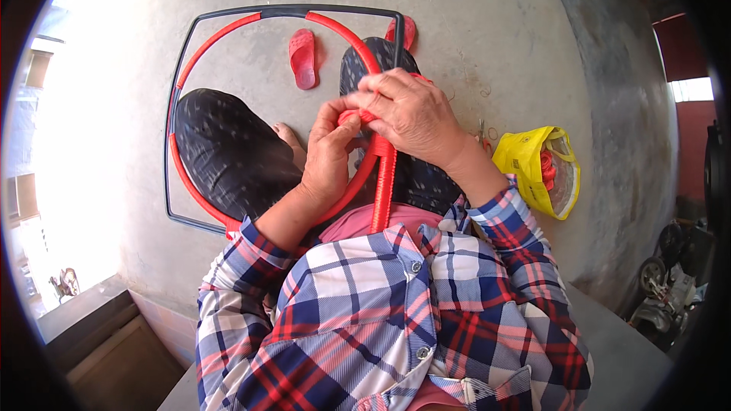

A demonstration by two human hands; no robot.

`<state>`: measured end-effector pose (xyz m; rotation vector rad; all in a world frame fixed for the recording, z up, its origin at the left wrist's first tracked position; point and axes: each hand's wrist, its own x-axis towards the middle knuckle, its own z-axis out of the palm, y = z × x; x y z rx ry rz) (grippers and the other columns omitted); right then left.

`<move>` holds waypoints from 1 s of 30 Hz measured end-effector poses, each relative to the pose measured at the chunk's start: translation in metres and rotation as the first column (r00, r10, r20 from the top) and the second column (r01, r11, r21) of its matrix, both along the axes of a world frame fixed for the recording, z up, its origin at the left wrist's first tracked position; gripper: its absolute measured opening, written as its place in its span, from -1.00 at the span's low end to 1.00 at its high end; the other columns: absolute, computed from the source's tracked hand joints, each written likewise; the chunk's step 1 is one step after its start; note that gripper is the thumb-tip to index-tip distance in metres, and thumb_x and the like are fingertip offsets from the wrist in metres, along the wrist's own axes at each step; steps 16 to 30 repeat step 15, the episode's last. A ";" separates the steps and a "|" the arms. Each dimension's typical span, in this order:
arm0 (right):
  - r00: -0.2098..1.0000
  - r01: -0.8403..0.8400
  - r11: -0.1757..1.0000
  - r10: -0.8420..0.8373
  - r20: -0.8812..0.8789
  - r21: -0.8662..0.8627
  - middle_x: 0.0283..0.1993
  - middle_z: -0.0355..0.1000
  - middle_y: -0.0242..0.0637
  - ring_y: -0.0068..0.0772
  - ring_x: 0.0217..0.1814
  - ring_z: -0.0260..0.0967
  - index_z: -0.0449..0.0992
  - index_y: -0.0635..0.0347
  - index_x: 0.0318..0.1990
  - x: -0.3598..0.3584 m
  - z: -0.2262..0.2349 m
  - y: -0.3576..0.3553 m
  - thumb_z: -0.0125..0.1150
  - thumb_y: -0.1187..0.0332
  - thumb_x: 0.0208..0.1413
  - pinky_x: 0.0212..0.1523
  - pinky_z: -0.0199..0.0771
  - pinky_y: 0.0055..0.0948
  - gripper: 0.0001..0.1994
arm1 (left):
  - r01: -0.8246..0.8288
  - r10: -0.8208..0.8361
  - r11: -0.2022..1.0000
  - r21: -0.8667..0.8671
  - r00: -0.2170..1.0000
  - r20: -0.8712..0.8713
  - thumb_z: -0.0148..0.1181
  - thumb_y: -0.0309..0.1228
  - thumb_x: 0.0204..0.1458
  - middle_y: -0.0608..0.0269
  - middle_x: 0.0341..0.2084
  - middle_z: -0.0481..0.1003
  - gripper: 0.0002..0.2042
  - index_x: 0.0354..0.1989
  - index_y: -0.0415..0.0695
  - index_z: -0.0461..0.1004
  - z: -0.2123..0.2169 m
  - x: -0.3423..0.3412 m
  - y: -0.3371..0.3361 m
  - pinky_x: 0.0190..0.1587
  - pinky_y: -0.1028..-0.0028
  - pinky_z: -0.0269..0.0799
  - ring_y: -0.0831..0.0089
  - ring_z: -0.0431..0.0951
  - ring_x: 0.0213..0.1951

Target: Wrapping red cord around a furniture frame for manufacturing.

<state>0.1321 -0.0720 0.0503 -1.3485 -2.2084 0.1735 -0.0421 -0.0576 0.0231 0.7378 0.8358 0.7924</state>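
Note:
Across my lap lies a black squared frame (169, 175) with a ring (204, 46) inside it, mostly wrapped in red strip. A straight bar (384, 190), wound in the same red, runs from the ring toward my body. Where bar and ring meet, my left hand (331, 148) pinches a bunched red strip (358, 116) between thumb and fingers. My right hand (415, 114) is closed at the same bunch, its fingers curled over the top and slightly blurred. More red shows behind the right knuckles. The exact grip of the right fingertips is partly hidden.
An open yellow bag (525, 160) with red material inside stands on the concrete floor to my right. Scissors (482, 133) seem to lie beside it. A red slipper (302, 59) sits beyond my feet, another (407, 30) behind the frame. Machinery (666, 289) stands far right.

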 end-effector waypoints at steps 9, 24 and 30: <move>0.956 0.165 0.976 -0.194 -0.220 -0.143 -0.11 0.41 -0.21 -0.12 -0.03 0.32 0.50 0.26 -0.23 0.019 -0.031 -0.031 0.43 0.39 -0.25 0.03 0.34 -0.27 -0.64 | 0.064 -0.052 0.969 -0.240 0.997 0.054 -0.01 -0.67 0.05 0.14 -0.26 0.50 -0.75 -0.07 -0.23 0.37 -0.007 0.002 0.010 -0.17 0.41 0.52 0.40 0.55 -0.27; 0.740 0.142 0.949 -0.290 -0.607 -0.280 -0.04 0.40 -0.22 -0.20 0.03 0.36 0.51 0.24 -0.24 0.021 -0.044 -0.033 0.29 0.43 -0.07 0.11 0.34 -0.28 -0.79 | 0.195 -0.158 0.925 -0.326 0.978 0.137 0.02 -0.63 0.11 -0.09 -0.16 0.49 -0.66 0.09 -0.30 0.29 -0.004 0.000 0.012 -0.15 0.41 0.56 0.28 0.59 -0.22; 0.740 0.142 0.949 -0.290 -0.607 -0.280 -0.04 0.40 -0.22 -0.20 0.03 0.36 0.51 0.24 -0.24 0.021 -0.044 -0.033 0.29 0.43 -0.07 0.11 0.34 -0.28 -0.79 | 0.195 -0.158 0.925 -0.326 0.978 0.137 0.02 -0.63 0.11 -0.09 -0.16 0.49 -0.66 0.09 -0.30 0.29 -0.004 0.000 0.012 -0.15 0.41 0.56 0.28 0.59 -0.22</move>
